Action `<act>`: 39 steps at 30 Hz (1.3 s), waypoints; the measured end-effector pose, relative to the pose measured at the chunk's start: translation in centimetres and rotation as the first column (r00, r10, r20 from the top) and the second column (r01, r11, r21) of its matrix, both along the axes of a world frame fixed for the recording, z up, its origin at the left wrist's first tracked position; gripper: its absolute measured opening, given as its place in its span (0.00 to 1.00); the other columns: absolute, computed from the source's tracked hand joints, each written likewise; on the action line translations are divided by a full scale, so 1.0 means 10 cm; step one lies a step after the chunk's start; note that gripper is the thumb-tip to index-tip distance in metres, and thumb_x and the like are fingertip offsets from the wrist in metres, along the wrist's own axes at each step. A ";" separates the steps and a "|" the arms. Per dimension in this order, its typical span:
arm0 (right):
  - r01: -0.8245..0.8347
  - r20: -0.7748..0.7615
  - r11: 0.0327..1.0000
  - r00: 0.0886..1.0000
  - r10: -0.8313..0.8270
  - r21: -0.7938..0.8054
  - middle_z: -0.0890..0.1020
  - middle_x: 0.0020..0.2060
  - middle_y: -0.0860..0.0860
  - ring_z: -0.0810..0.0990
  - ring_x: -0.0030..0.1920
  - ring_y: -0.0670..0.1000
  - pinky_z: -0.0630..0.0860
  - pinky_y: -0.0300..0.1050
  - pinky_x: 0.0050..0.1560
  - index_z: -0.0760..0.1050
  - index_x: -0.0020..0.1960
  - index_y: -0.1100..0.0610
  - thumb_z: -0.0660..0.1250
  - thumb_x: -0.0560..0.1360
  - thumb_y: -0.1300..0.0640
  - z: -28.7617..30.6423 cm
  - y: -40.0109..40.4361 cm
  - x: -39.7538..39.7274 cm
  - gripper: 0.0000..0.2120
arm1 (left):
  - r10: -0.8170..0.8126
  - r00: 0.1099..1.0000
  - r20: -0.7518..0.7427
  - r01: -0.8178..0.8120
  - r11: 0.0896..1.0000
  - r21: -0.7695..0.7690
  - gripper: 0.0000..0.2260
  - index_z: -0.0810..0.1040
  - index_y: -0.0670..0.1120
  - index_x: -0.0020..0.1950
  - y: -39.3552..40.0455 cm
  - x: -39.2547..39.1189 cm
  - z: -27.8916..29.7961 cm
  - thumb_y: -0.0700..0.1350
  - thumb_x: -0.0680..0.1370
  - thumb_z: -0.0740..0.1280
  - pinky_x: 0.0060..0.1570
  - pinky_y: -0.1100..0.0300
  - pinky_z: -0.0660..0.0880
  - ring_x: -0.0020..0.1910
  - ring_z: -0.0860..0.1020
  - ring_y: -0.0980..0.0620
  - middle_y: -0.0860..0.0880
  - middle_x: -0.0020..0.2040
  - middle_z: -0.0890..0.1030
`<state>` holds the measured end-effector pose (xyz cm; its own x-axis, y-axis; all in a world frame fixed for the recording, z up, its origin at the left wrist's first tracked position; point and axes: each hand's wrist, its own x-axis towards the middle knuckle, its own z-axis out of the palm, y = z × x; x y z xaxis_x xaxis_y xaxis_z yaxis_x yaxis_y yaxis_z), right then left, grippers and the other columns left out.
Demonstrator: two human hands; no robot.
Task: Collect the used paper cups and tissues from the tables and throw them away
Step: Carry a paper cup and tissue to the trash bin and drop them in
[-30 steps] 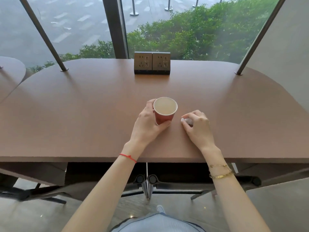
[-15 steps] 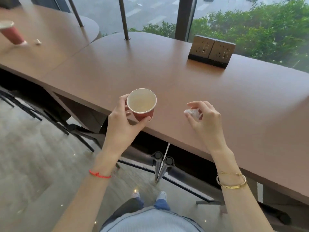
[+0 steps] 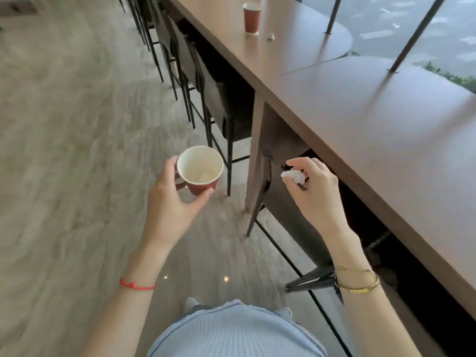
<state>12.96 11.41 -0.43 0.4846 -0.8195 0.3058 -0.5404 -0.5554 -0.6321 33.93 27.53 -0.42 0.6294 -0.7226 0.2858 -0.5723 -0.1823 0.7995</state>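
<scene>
Hands are both occupied and held out over the grey wood-grain floor (image 3: 64,155), clear of the long brown wooden surface (image 3: 373,130) that runs along the right side by the window. The left hand (image 3: 172,202), with a thin red cord bracelet (image 3: 137,284) at its wrist, is wrapped around a red paper cup with a white interior (image 3: 200,169); thumb and fingers press its sides from below the rim, and the cup stands upright with its open mouth facing up, showing a pale inside. The right hand (image 3: 314,191), wearing gold bangles (image 3: 358,282) at the wrist, is curled closed with its fingertips pinching a small crumpled white tissue (image 3: 295,176), which sits just beside the surface's near edge but not touching it. Far up the same surface, well apart from both hands, a second red paper cup (image 3: 252,18) stands upright, and a tiny crumpled pale scrap (image 3: 270,35) lies just beside it to the right. Dark metal-legged chairs (image 3: 219,99) are tucked under the surface along its near edge, and thin dark slanted rods (image 3: 412,37) rise from the top near the glass. At the bottom of the view, the person's pale blue ribbed top (image 3: 231,331) is visible.
</scene>
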 end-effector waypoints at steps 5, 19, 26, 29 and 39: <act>-0.159 -0.008 0.987 0.987 0.159 0.033 0.76 0.50 0.44 0.76 0.48 0.48 0.77 0.46 0.51 0.76 0.59 0.52 0.70 0.75 0.54 -0.11 0.52 1.24 0.13 | 0.190 0.981 0.031 -0.190 0.981 0.028 0.31 0.69 0.47 0.66 0.93 0.91 -0.06 0.45 0.67 0.79 0.48 0.78 0.68 0.50 0.78 0.61 0.53 0.58 0.78; -0.693 -0.045 0.716 0.715 0.697 0.078 0.79 0.48 0.48 0.75 0.47 0.49 0.75 0.48 0.50 0.77 0.58 0.54 0.70 0.74 0.56 -0.23 1.95 4.05 0.13 | 0.725 0.689 0.012 -0.723 0.685 0.093 0.32 0.68 0.48 0.67 3.05 2.34 -0.24 0.46 0.67 0.79 0.47 0.79 0.66 0.50 0.78 0.62 0.52 0.59 0.78; -0.850 -0.048 0.519 0.517 0.855 0.091 0.80 0.48 0.47 0.76 0.48 0.48 0.77 0.49 0.51 0.77 0.58 0.54 0.70 0.74 0.55 -0.34 2.58 5.57 0.13 | 0.882 0.472 -0.017 -0.879 0.472 0.070 0.31 0.69 0.44 0.67 3.67 3.11 -0.32 0.44 0.67 0.79 0.45 0.81 0.65 0.49 0.73 0.75 0.50 0.58 0.78; -0.903 -0.033 0.427 0.426 0.904 0.055 0.80 0.47 0.47 0.75 0.46 0.47 0.76 0.47 0.49 0.77 0.58 0.54 0.70 0.74 0.55 -0.30 2.90 6.33 0.13 | 0.927 0.376 0.004 -0.926 0.375 0.045 0.30 0.70 0.44 0.65 3.92 3.61 -0.30 0.43 0.67 0.79 0.44 0.82 0.64 0.48 0.73 0.77 0.51 0.56 0.77; -0.999 -0.029 0.047 0.047 0.998 0.021 0.78 0.46 0.46 0.76 0.46 0.48 0.76 0.46 0.49 0.77 0.58 0.54 0.71 0.74 0.57 -0.12 4.32 8.65 0.13 | 0.999 -0.009 -0.046 -0.999 -0.007 0.038 0.33 0.68 0.50 0.68 5.01 4.91 -0.16 0.48 0.66 0.78 0.46 0.81 0.67 0.50 0.73 0.76 0.55 0.59 0.75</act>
